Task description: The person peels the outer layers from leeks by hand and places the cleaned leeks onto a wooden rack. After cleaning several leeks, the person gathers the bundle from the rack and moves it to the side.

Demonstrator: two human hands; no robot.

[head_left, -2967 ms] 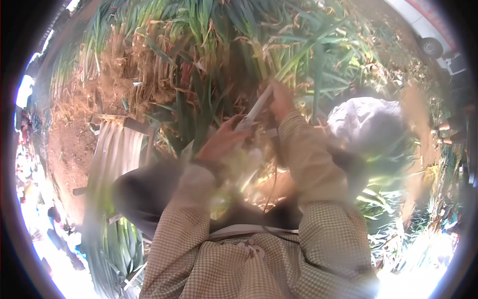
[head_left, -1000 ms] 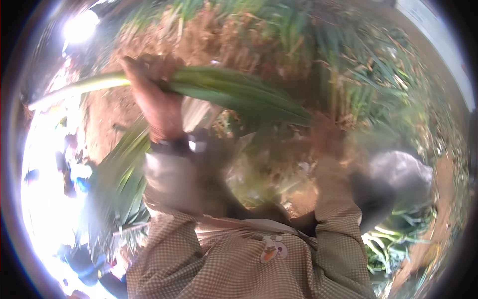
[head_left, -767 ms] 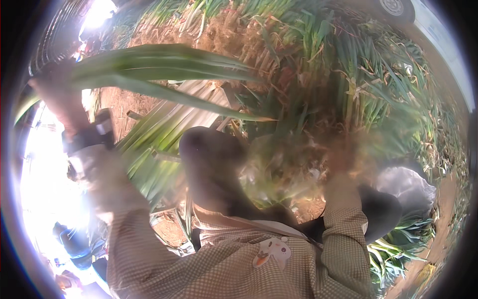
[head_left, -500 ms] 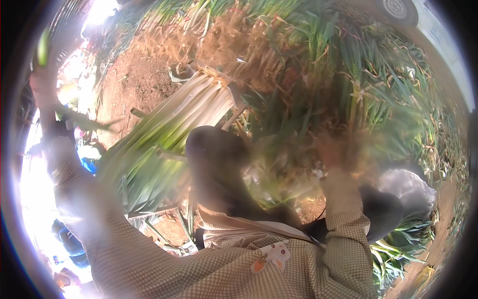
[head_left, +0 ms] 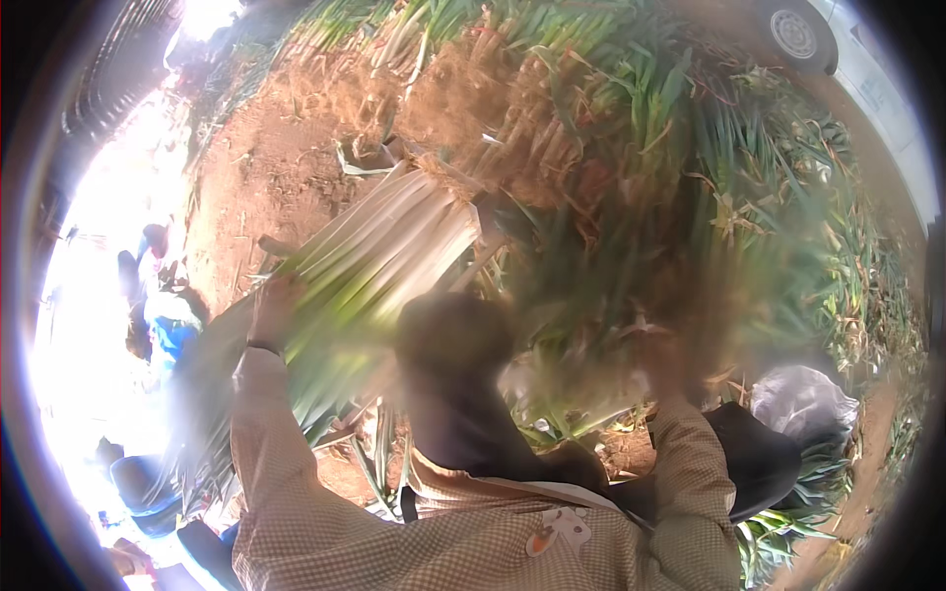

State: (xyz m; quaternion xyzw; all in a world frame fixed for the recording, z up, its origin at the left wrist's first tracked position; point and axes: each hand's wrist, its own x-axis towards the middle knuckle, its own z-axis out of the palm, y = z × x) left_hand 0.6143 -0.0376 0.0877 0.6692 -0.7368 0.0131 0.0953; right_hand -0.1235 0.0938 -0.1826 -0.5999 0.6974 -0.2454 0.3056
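Long green onions [head_left: 389, 231] lie side by side in a slanting stack before me, pale stems at the far right end, green leaves toward the near left. My left hand [head_left: 277, 298] is at the left edge of this stack, among the leaves; its fingers are blurred. To the right, my right hand [head_left: 670, 360] is low over a heap of green onions [head_left: 631, 236], also smeared by motion. Whether either hand grips a stalk cannot be made out. My dark-clad left knee [head_left: 453, 335] stands between the hands, beside the stack.
A short wooden piece [head_left: 274, 245] sticks out at the stack's left side. Beyond, root ends of bundled green onions [head_left: 463, 94] border bare brown soil [head_left: 256, 167]. A clear plastic bag [head_left: 803, 404] lies right of my right knee. A vehicle wheel [head_left: 793, 34] shows at the far right.
My left hand has come from the far left, where it was raised with a green stalk, in to the stack's left edge. My right hand has stayed low over the heap, blurred.
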